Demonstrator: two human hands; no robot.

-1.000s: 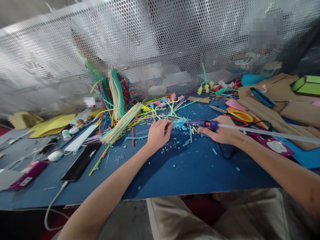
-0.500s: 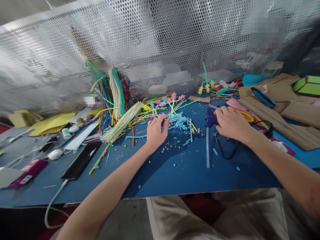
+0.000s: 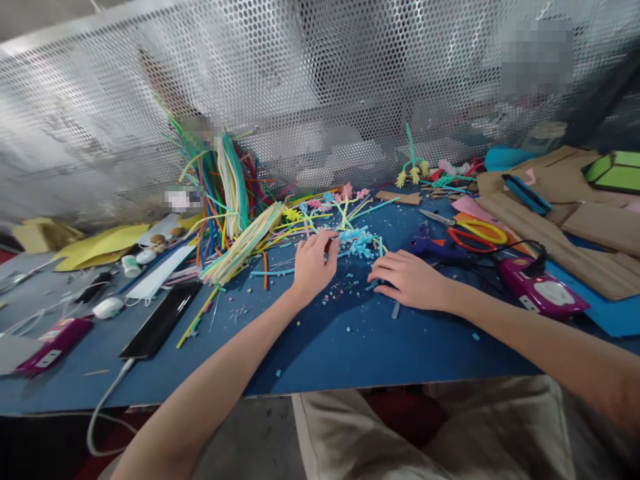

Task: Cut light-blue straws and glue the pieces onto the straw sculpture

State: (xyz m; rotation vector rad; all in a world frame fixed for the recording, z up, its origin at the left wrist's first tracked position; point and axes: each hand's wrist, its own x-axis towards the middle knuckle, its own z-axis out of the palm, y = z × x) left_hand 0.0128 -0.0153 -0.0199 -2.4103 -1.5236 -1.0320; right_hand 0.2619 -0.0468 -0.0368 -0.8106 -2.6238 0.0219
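Note:
My left hand (image 3: 315,263) is closed in a pinch at the left end of a light blue pipe-cleaner flower (image 3: 361,243) with short bristly branches. The flower is low over the blue tabletop, and the fingertips partly hide where it is gripped. Just right of the flower, my right hand (image 3: 413,280) is low over the table with fingers stretched out and thumb apart, near small teal pipe-cleaner snippets. Beyond its wrist lies a dark blue glue gun (image 3: 429,245), untouched. A glue stick's end (image 3: 396,311) shows beneath the right hand.
Orange-handled scissors (image 3: 475,235) lie beyond the glue gun, with a purple power block (image 3: 543,287) to its right. Bundled pipe cleaners (image 3: 245,247) spread left of centre. A phone (image 3: 163,320) with cable lies left, cardboard (image 3: 555,227) right. Perforated metal (image 3: 350,87) stands behind.
My right hand has let go of the glue gun and moved left, close to the blue flower. The gun now lies on the table, turned on its side. My left hand has stayed put.

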